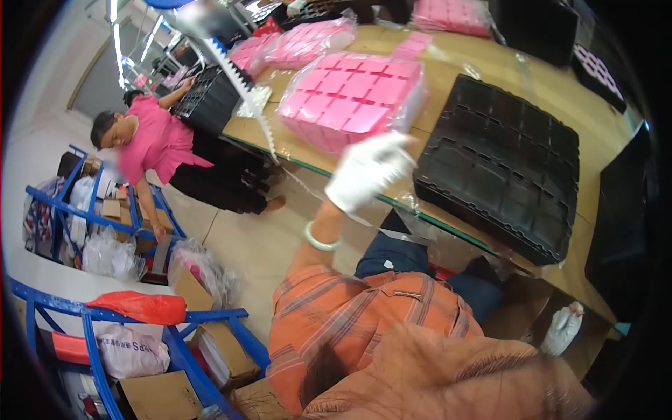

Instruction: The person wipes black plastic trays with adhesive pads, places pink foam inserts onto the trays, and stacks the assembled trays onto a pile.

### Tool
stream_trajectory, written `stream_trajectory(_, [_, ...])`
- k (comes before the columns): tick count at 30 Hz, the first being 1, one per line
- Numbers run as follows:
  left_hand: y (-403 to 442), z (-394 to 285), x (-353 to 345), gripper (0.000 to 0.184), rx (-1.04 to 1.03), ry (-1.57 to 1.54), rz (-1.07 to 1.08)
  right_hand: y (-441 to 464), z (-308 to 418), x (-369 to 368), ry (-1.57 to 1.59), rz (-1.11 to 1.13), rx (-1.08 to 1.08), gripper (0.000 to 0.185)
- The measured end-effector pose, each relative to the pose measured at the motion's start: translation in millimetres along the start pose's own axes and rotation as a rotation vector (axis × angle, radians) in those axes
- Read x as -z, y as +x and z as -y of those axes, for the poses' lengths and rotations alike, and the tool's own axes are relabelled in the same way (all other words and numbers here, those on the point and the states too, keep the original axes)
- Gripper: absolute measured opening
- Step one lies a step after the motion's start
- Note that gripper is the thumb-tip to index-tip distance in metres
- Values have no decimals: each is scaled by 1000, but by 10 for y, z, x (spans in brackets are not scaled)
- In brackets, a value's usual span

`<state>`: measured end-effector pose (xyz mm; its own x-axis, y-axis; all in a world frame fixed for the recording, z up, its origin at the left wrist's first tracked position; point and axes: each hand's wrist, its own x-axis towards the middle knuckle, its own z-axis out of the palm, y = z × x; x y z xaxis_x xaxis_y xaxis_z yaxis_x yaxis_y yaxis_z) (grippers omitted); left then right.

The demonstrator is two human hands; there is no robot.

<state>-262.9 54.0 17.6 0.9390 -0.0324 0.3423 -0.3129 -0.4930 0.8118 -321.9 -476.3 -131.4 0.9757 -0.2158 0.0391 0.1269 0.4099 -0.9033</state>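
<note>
My left hand [369, 172], in a white glove with a pale bangle at the wrist, is raised over the table's front edge. It overlaps the near side of a plastic-wrapped block of pink pieces [350, 94]. Its fingers look bent but are smeared by motion, and whether it touches the plastic or holds anything is unclear. Right of it lies a large black moulded tray [500, 164]. Low at the right, my right hand [563, 329], also in a white glove with bare fingertips, hangs away from the tray; its fingers are drawn together with nothing visible in them.
More wrapped pink packs [311, 42] stand farther back on the table [437, 63]. A dark panel [619, 217] is at the far right. Another person [157, 136] in a pink top is at the left, near black crates [210, 101]. Blue shelves [91, 336] hold boxes and bags.
</note>
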Motion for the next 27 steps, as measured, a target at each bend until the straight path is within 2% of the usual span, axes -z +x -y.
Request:
stream_trajectory(1, [-67,261,310,32,127,124,-235,68,-32,-169,22,50,42,30])
stream_trajectory(2, [-125,396,626,29,215,-84,-399,143,11,-388,21,130,55,31])
stream_trajectory(5, [-300,1167,1602,23,128,11,-1013,311,60,-915,19,355,10,33])
stream_trajectory(6, [-320,1437,1996,41,134,171,-1086,338,71,-1207,-3,445,6,34])
stream_trajectory(9, [64,1664,2796,67,-74,544,-1310,384,-96,-1887,-139,557,-14,39])
stream_trajectory(10, [219,1966,3249,83,-66,460,-1236,362,-69,-2205,-219,636,-86,44])
stream_trajectory(12, [419,1488,3292,61,79,615,-1239,327,-234,-2785,-270,844,-107,39])
stream_trajectory(14, [575,1876,3723,32,49,171,-796,221,-362,-3336,-399,1002,-255,30])
stream_trajectory(15, [647,2074,3789,27,93,14,-656,160,-404,-3610,-483,1043,-358,25])
stream_trajectory(17, [577,1614,3240,24,82,-392,-496,82,-672,-4087,-609,1120,-286,25])
stream_trajectory(19, [488,1394,2860,26,44,-468,-440,1,-999,-4512,-591,1140,113,41])
stream_trajectory(21, [311,1059,2472,27,2,-626,-340,-77,-1044,-5025,-744,1069,631,64])
stream_trajectory(23, [65,456,2145,26,-36,-659,-290,-124,-1199,-5389,-533,1049,657,81])
stream_trajectory(24, [25,371,2054,25,-17,-684,-284,-199,-1266,-5523,-255,1108,438,87])
stream_trajectory(27, [-14,75,1892,23,15,-632,-331,-334,-1133,-5664,-70,1373,-17,76])
